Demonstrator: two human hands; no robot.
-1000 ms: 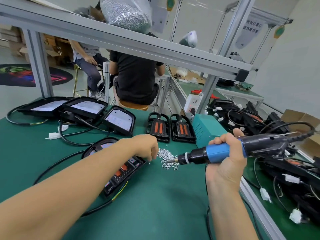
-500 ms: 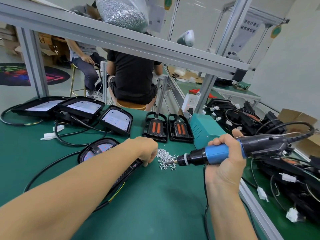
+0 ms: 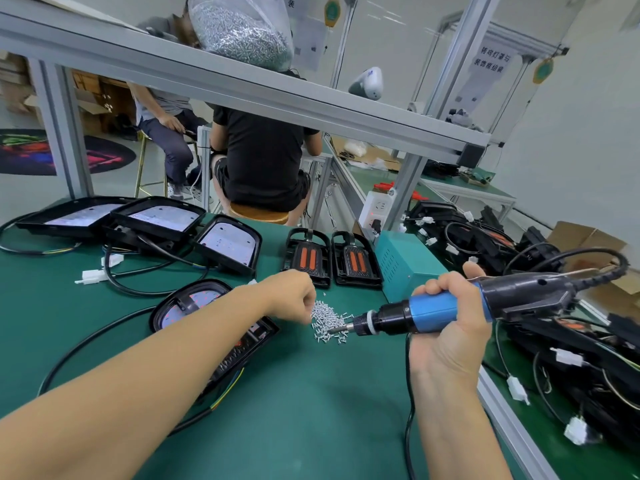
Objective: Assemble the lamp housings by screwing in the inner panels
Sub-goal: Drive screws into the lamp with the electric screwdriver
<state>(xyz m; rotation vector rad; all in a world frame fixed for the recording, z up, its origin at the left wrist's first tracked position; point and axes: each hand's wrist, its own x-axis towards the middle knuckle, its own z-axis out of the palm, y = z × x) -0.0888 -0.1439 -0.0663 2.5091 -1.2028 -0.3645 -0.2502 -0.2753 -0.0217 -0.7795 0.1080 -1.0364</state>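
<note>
The right hand (image 3: 446, 327) wraps its fingers round the blue barrel of an electric screwdriver (image 3: 450, 306), held roughly level with the bit tip just over the near edge of a heap of small silver screws (image 3: 327, 322) on the green bench top (image 3: 311, 410). The left hand (image 3: 291, 296) reaches across with its fingers curled down onto the far side of that heap; whether it already pinches a screw cannot be told, since the fingertips are hidden. The step in hand looks like fetching a screw, and the next move probably calls for seating one on the bit and carrying it to the open lamp housing (image 3: 207, 317). That housing lies under the left forearm, toward the bench's middle: a black rounded shell, its pale inner panel partly showing, a black cable trailing toward the near edge. More housings (image 3: 162, 216) with pale panels stand along the far left edge, and two black parts with orange strips (image 3: 332, 258) sit just beyond the screws.
</note>
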